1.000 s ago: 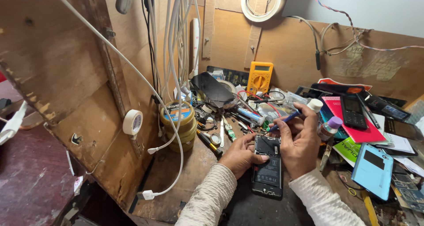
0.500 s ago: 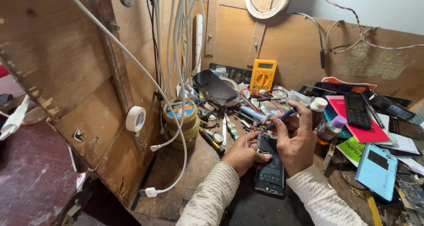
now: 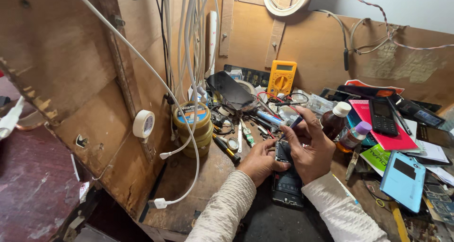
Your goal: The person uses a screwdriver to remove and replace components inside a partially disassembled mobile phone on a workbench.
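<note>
Head view. The left hand (image 3: 259, 160) rests on the wooden bench (image 3: 189, 194), fingers curled against the left edge of an opened phone (image 3: 287, 180) lying flat with its inner parts showing. The right hand (image 3: 309, 149) sits over the phone's upper end, thumb and forefinger pinched shut on a slim blue-tipped tool (image 3: 296, 123) whose tip is hidden behind the fingers. Just beyond the grip lie small tools; farther back stands a yellow multimeter (image 3: 282, 77). To the right of the grip stand two small bottles (image 3: 343, 126); to its left, stacked round tins (image 3: 193, 124).
</note>
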